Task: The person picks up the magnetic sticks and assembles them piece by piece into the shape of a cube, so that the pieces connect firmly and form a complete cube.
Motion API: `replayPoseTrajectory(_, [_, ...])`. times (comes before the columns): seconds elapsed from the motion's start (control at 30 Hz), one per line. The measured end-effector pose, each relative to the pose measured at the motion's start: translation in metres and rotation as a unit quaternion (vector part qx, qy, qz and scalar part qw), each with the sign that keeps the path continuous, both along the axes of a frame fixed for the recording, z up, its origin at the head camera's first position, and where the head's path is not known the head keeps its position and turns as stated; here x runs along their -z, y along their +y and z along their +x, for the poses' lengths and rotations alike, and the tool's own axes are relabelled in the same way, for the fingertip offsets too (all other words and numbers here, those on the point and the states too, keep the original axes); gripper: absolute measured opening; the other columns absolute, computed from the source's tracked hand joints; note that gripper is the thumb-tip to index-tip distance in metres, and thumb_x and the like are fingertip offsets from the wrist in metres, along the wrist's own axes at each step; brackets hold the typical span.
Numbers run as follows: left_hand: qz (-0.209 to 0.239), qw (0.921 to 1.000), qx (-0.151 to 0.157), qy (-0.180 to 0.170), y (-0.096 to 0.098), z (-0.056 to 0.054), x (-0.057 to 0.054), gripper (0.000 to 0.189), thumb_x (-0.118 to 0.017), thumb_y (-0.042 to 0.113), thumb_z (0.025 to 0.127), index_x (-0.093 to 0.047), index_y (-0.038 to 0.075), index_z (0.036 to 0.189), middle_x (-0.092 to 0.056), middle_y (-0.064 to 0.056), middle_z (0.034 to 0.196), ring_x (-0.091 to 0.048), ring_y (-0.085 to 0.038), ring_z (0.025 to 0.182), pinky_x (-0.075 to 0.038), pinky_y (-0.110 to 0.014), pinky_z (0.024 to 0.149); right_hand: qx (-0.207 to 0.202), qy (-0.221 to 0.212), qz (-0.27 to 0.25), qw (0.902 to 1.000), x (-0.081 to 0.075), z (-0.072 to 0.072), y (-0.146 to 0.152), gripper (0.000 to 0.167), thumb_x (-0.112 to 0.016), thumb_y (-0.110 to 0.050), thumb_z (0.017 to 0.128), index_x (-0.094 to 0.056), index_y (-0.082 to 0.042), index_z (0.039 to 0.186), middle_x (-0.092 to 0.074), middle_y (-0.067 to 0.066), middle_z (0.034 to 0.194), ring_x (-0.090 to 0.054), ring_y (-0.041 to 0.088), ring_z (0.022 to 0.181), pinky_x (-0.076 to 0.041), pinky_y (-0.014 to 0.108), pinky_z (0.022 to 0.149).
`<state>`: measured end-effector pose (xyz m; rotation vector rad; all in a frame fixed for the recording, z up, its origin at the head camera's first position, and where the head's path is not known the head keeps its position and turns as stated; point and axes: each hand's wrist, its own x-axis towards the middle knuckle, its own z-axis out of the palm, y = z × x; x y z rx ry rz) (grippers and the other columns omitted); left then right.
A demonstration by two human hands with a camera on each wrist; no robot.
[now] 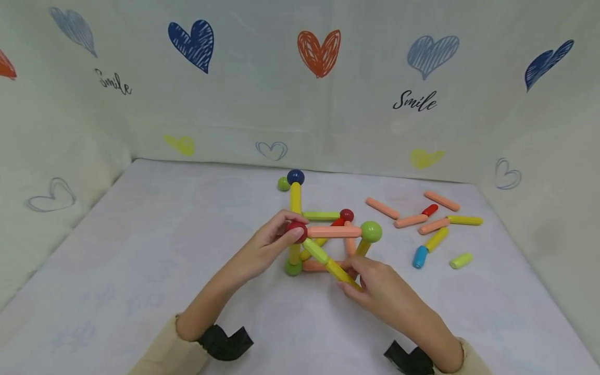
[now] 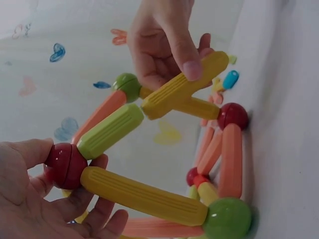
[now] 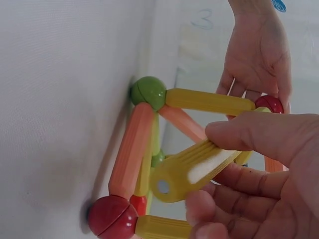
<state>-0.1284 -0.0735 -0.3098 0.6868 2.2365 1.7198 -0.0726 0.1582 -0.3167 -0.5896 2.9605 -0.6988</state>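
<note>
A frame of magnetic sticks and balls stands on the table between my two hands. My left hand point(image 1: 260, 250) grips the red ball point(image 1: 296, 232) at a raised corner, thumb and fingers around it. From that ball run a pink stick point(image 1: 335, 232) to a green ball point(image 1: 371, 232), a yellow stick point(image 2: 144, 195) down to a lower green ball point(image 2: 228, 219), and a short light green stick point(image 2: 112, 130). My right hand point(image 1: 382, 286) pinches another yellow stick point(image 2: 164, 98) between thumb and fingers, its far end right at the light green stick's end.
Loose pink sticks point(image 1: 382, 208), a blue piece point(image 1: 420, 257) joined to a yellow one, and a short green stick point(image 1: 461, 261) lie to the right. At the back, a dark blue ball point(image 1: 295, 177) tops a yellow stick, beside a small green ball point(image 1: 283, 183). A printed cloth point(image 1: 234, 104) hangs behind.
</note>
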Motion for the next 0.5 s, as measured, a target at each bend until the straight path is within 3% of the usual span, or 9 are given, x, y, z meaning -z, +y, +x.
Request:
replayPoseTrajectory(0.27, [-0.01,0.9999,-0.001,0.001,-0.001,-0.001,0.0,0.03,-0.048,0.022,0.097,-0.047,0.008,0.124,-0.056,-0.011,0.112,-0.056,-0.021,0.1,-0.049,-0.035,0.089,0.021,-0.051,-0.032,0.9979,-0.001,0.004,0.005,0.023,-0.069,-0.009,0.078,-0.051,-0.013,0.092,-0.05,-0.005,0.079,-0.047,0.007,0.067,-0.042,0.017,0.054])
replayPoseTrajectory(0.33, [-0.014,0.9999,-0.001,0.0,-0.001,-0.002,0.0,0.03,-0.048,0.022,0.097,-0.047,0.008,0.124,-0.056,-0.01,0.111,-0.057,-0.02,0.1,-0.049,-0.035,0.088,0.03,-0.049,-0.039,0.9976,-0.002,0.006,0.007,0.023,-0.069,-0.008,0.077,-0.05,-0.015,0.089,-0.052,-0.005,0.078,-0.048,0.008,0.067,-0.042,0.017,0.055])
replayPoseTrajectory(0.5, [-0.018,0.9998,0.001,0.0,-0.002,-0.002,0.0,0.03,-0.049,0.023,0.097,-0.047,0.008,0.123,-0.056,-0.01,0.111,-0.057,-0.02,0.1,-0.049,-0.035,0.089,0.052,0.007,-0.03,0.9982,0.0,0.013,0.008,0.025,-0.074,-0.01,0.074,-0.052,-0.02,0.077,-0.054,-0.009,0.077,-0.049,0.009,0.07,-0.044,0.017,0.06])
